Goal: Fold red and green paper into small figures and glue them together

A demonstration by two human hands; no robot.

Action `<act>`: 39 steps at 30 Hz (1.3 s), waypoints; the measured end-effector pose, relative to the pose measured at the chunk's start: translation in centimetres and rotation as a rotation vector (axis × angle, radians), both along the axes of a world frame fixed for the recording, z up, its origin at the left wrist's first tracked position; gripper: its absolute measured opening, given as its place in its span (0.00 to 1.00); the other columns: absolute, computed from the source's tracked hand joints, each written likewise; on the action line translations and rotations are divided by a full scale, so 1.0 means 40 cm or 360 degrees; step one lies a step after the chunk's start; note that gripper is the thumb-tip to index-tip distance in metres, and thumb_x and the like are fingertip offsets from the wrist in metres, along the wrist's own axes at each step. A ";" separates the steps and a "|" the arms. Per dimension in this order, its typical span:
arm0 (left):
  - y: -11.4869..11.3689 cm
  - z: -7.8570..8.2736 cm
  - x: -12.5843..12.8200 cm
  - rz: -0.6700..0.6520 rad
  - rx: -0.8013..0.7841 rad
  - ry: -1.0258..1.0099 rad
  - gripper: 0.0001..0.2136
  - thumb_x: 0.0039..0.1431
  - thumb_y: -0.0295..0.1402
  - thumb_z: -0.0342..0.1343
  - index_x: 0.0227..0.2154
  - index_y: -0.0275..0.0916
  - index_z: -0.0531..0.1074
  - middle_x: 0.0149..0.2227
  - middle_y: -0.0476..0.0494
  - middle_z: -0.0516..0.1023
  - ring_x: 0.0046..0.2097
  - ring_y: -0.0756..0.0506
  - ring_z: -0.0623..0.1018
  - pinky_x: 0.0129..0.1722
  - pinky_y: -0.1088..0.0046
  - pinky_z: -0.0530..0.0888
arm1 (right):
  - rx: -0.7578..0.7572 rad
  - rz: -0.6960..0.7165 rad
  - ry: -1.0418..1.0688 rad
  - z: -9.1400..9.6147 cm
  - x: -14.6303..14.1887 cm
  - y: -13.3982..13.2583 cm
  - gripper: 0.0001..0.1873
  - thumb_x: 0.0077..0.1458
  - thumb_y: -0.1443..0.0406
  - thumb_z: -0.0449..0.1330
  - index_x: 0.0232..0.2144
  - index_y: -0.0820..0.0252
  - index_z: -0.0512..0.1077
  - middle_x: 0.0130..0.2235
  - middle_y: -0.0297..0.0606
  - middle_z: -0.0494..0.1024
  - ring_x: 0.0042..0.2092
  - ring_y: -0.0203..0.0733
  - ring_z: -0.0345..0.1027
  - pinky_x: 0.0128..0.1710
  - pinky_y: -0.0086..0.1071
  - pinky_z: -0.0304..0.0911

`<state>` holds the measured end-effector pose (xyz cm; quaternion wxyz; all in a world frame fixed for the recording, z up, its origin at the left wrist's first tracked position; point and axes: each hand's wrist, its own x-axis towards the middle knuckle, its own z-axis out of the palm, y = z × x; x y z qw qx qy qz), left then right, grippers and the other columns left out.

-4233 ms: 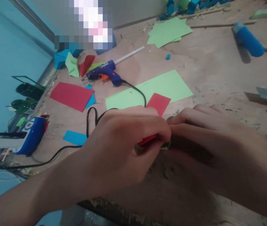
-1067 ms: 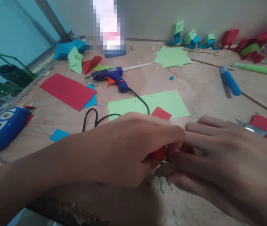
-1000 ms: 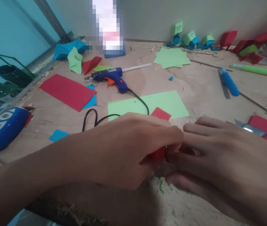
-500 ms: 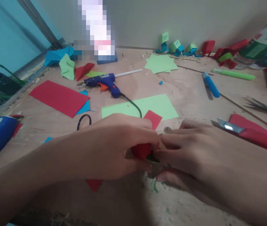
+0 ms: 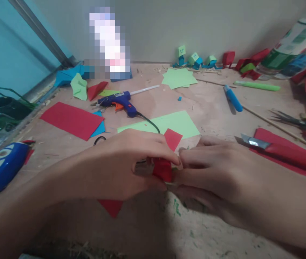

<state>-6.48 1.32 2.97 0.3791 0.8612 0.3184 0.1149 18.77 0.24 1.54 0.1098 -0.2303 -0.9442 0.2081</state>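
A small folded piece of red paper (image 5: 162,171) is between my two hands, low in the middle of the view. My left hand (image 5: 139,162) grips it from the left, thumb below and fingers above. My right hand (image 5: 209,169) closes in from the right, its fingertips at the paper's right edge on something thin and pale that is mostly hidden. Just beyond the fingers lies a red paper square (image 5: 173,139), beside a pale green sheet (image 5: 186,122). Another red paper corner (image 5: 112,207) sticks out under my left wrist.
A blue glue gun (image 5: 126,101) lies ahead with its cord running toward my hands. At right are a red utility knife (image 5: 284,151), scissors (image 5: 304,124) and a blue pen (image 5: 233,98). Small paper figures (image 5: 196,60) and a plastic bottle (image 5: 282,54) stand at the back.
The camera view has shifted slightly. My left fingers have lifted and straightened somewhat, showing more of the folded red paper between the hands.
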 end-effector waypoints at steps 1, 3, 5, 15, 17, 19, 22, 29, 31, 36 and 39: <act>0.001 0.001 0.000 0.0004 0.0013 -0.0006 0.08 0.61 0.27 0.66 0.41 0.46 0.80 0.42 0.51 0.83 0.42 0.48 0.80 0.39 0.75 0.73 | -0.0038 -0.0030 0.0040 0.002 0.004 0.001 0.08 0.68 0.67 0.60 0.35 0.57 0.78 0.33 0.35 0.76 0.34 0.39 0.67 0.36 0.37 0.55; 0.000 0.000 -0.001 0.0028 0.0071 -0.0021 0.08 0.61 0.29 0.68 0.42 0.45 0.79 0.41 0.51 0.83 0.42 0.48 0.80 0.40 0.75 0.73 | -0.0132 -0.0146 0.0087 0.008 0.012 0.000 0.08 0.68 0.65 0.61 0.35 0.57 0.77 0.34 0.35 0.77 0.34 0.39 0.67 0.34 0.36 0.54; -0.003 -0.002 -0.003 0.0049 0.0119 -0.0022 0.09 0.60 0.32 0.70 0.41 0.44 0.78 0.40 0.51 0.83 0.40 0.48 0.80 0.39 0.75 0.73 | -0.0227 -0.0325 0.0094 0.009 0.017 -0.005 0.07 0.67 0.62 0.63 0.35 0.57 0.77 0.34 0.35 0.76 0.34 0.40 0.67 0.32 0.35 0.55; -0.027 -0.003 0.001 0.0148 0.0070 0.0033 0.07 0.60 0.33 0.69 0.41 0.45 0.78 0.38 0.50 0.83 0.37 0.47 0.80 0.37 0.75 0.74 | -0.0423 -0.0440 0.0046 -0.051 -0.027 -0.034 0.04 0.61 0.67 0.64 0.39 0.61 0.78 0.42 0.43 0.76 0.43 0.47 0.70 0.39 0.37 0.63; -0.024 -0.001 -0.001 0.0147 0.0055 0.0035 0.07 0.60 0.33 0.69 0.41 0.45 0.78 0.39 0.49 0.83 0.38 0.47 0.80 0.37 0.75 0.74 | -0.0438 -0.0437 0.0067 -0.060 -0.030 -0.035 0.04 0.62 0.66 0.64 0.39 0.61 0.78 0.42 0.44 0.76 0.43 0.47 0.70 0.40 0.38 0.63; -0.018 -0.002 -0.006 0.0140 0.0026 0.0011 0.08 0.59 0.33 0.70 0.40 0.45 0.78 0.39 0.48 0.83 0.38 0.46 0.80 0.36 0.75 0.75 | -0.0431 -0.0433 0.0102 -0.067 -0.029 -0.037 0.05 0.63 0.65 0.64 0.40 0.62 0.77 0.43 0.44 0.77 0.44 0.48 0.70 0.41 0.39 0.63; -0.008 -0.005 -0.014 0.0123 -0.0056 -0.0054 0.08 0.59 0.31 0.70 0.38 0.44 0.77 0.38 0.48 0.82 0.37 0.46 0.80 0.36 0.74 0.76 | -0.0395 -0.0425 0.0158 -0.076 -0.025 -0.041 0.06 0.66 0.64 0.62 0.40 0.62 0.77 0.43 0.45 0.77 0.44 0.47 0.71 0.41 0.39 0.63; 0.002 -0.003 -0.028 0.0070 -0.0154 -0.0164 0.08 0.62 0.28 0.65 0.42 0.44 0.75 0.38 0.47 0.82 0.38 0.47 0.80 0.36 0.73 0.77 | -0.0312 -0.0431 0.0259 -0.090 -0.023 -0.045 0.08 0.66 0.64 0.63 0.45 0.61 0.79 0.42 0.43 0.79 0.43 0.48 0.71 0.40 0.39 0.63; 0.006 -0.002 -0.029 0.0036 -0.0115 -0.0127 0.07 0.63 0.27 0.65 0.42 0.43 0.75 0.40 0.47 0.82 0.40 0.46 0.80 0.38 0.72 0.77 | -0.0305 -0.0433 0.0275 -0.094 -0.023 -0.044 0.08 0.66 0.65 0.63 0.46 0.61 0.78 0.42 0.43 0.79 0.43 0.48 0.72 0.40 0.39 0.63; 0.002 -0.008 -0.023 0.0071 -0.0101 -0.0176 0.11 0.60 0.30 0.70 0.42 0.44 0.75 0.39 0.48 0.82 0.39 0.46 0.80 0.40 0.71 0.77 | -0.0317 -0.0433 0.0298 -0.099 -0.021 -0.045 0.08 0.66 0.64 0.64 0.45 0.60 0.78 0.42 0.42 0.79 0.43 0.47 0.72 0.39 0.38 0.62; -0.012 -0.013 -0.009 0.0151 -0.0012 -0.0156 0.10 0.60 0.33 0.70 0.41 0.45 0.76 0.40 0.48 0.82 0.40 0.45 0.80 0.41 0.70 0.78 | -0.0352 -0.0415 0.0318 -0.097 -0.021 -0.044 0.07 0.66 0.63 0.64 0.43 0.60 0.77 0.41 0.41 0.79 0.42 0.46 0.71 0.39 0.37 0.60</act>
